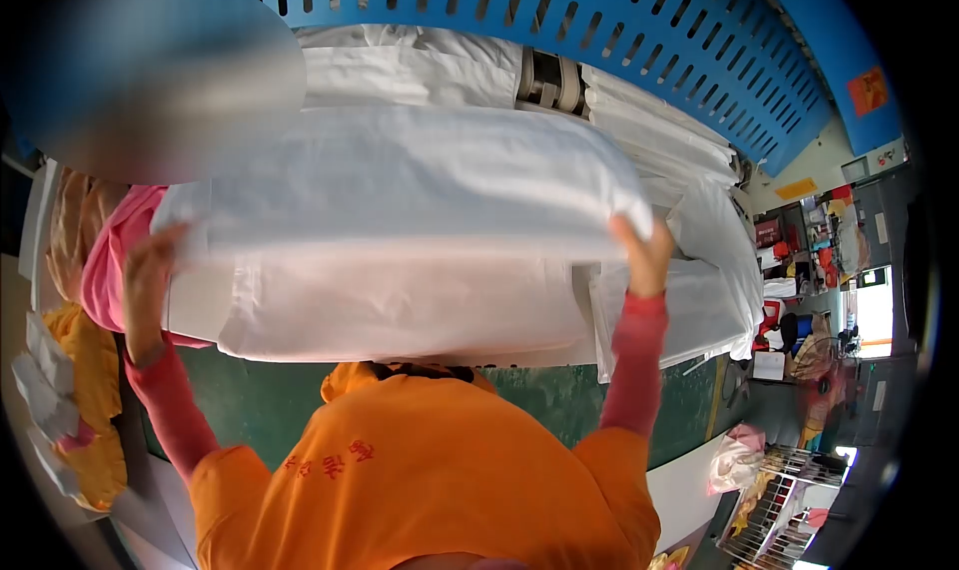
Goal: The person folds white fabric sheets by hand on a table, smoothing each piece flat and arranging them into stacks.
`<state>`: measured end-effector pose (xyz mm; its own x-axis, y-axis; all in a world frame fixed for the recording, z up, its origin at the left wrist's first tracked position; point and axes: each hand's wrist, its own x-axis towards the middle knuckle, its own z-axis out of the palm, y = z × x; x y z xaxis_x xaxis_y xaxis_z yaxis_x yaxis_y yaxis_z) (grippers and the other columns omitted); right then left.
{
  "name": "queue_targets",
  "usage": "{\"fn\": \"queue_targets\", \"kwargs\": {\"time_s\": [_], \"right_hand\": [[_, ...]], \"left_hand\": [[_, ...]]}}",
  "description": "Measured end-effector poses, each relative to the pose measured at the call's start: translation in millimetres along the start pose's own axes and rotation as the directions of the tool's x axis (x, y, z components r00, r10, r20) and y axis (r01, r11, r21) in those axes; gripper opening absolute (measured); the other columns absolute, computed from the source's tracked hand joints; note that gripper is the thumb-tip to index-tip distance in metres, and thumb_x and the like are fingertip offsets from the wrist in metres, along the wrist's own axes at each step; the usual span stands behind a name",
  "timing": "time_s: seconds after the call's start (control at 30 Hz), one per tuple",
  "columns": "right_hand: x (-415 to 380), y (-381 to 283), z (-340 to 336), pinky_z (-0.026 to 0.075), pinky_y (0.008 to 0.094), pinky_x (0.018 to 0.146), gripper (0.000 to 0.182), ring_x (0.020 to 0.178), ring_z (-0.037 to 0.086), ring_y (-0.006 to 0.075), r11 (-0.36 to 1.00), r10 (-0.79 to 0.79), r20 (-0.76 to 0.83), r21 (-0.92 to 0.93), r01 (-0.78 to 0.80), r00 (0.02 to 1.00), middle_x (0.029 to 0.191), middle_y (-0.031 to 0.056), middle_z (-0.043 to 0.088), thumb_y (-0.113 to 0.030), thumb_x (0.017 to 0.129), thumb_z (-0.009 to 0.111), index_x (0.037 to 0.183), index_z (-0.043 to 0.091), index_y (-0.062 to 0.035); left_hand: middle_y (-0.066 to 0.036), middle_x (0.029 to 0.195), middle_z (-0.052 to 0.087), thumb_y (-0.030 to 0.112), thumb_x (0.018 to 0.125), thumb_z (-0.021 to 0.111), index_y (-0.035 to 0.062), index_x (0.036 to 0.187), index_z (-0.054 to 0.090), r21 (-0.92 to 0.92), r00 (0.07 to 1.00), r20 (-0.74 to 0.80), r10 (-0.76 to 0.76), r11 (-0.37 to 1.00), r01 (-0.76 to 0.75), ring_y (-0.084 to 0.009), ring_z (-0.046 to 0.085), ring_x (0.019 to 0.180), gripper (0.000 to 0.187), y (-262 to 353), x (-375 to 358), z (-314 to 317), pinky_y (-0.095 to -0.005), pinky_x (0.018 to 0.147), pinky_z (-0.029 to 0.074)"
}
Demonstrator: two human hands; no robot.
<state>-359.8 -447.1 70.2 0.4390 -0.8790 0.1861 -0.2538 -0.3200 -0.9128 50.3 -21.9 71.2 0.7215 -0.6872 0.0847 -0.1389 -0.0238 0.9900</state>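
Note:
A wide white cloth [420, 185] is stretched between my two hands, and motion smears its near edge. My left hand [150, 270] has its fingers closed at the cloth's left end, next to pink fabric [118, 260]. At the right end, my right hand [645, 255] pinches the cloth between thumb and fingers. Below the raised cloth lies a folded white fabric piece [410, 315] on the work surface. More white fabric [689, 305] rests beside my right wrist.
A blue slotted plastic panel [559, 10] curves across the far side. White fabric [410, 75] lies behind the held cloth. Yellow fabric [90, 410] hangs at the left. A metal rack [784, 510] stands at lower right. A blurred patch hides the upper left.

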Motion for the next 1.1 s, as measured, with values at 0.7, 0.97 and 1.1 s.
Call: {"fn": "queue_targets", "kwargs": {"time_s": [0.7, 0.97, 1.1], "right_hand": [[-50.4, 104.9, 68.0, 0.010, 0.0618, 0.098, 0.068, 0.128, 0.021, 0.0357, 0.458, -0.029, 0.418, -0.802, 0.384, 0.908, 0.138, 0.0136, 0.028, -0.049, 0.080, 0.049, 0.135, 0.029, -0.0139], [104.1, 183.7, 108.6, 0.045, 0.0312, 0.076, 0.054, 0.086, 0.058, 0.0263, 0.981, 0.071, 0.281, -0.194, -0.016, 0.957, 0.094, 0.0164, 0.060, -0.032, 0.073, 0.066, 0.117, 0.050, -0.0040], [135.9, 183.1, 176.6, 0.043, 0.0257, 0.062, 0.028, 0.067, 0.053, 0.0135, 0.919, 0.051, 0.219, -0.392, 0.040, 0.974, 0.073, 0.0044, 0.057, -0.021, 0.070, 0.070, 0.086, 0.059, -0.0016]], "left_hand": [[-0.014, 0.138, 0.029, 0.049, 0.077, 0.053, 0.0075, 0.134, 0.029, 0.962, 0.976, 0.217, 0.021, 0.163, -0.217, -0.0285, 0.025, 0.129, 0.074, -111.7, -14.4, 112.1, -0.0461, 0.103, 0.020], [-0.018, 0.088, 0.058, 0.046, 0.072, 0.064, -0.0032, 0.100, 0.055, 0.535, 0.902, -0.283, -0.326, 0.727, 0.431, -0.0240, 0.057, 0.079, 0.057, -228.6, 136.9, -2.7, -0.0343, 0.070, 0.044], [-0.003, 0.078, 0.058, 0.029, 0.078, 0.064, 0.0030, 0.086, 0.062, 0.451, 0.949, -0.116, -0.295, 0.835, 0.315, -0.0122, 0.053, 0.072, 0.027, -234.4, 152.7, 7.0, -0.0310, 0.066, 0.042]]}}
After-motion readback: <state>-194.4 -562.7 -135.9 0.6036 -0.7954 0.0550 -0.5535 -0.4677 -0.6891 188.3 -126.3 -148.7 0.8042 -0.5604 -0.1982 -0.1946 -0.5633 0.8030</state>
